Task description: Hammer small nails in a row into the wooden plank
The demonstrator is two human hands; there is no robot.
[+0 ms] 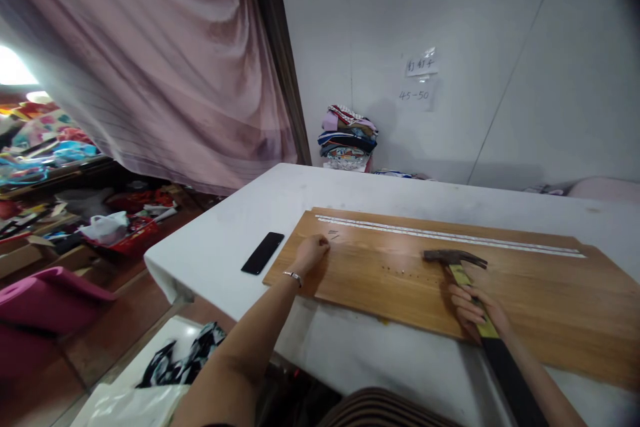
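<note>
My right hand is wrapped round the yellow and black handle of a claw hammer, whose head is over the middle of a brown wooden board. Near the board's left end, my left hand has its fingers closed in a pinch beside a few thin nails; what is between the fingertips is too small to make out. A row of small dark nails or marks runs along the board left of the hammer. Two white measuring strips lie along its far edge.
The board rests on a white table, with a black phone left of it. Folded cloths are stacked at the back by the wall. A pink curtain hangs at the left, and patterned cloth lies at the lower left.
</note>
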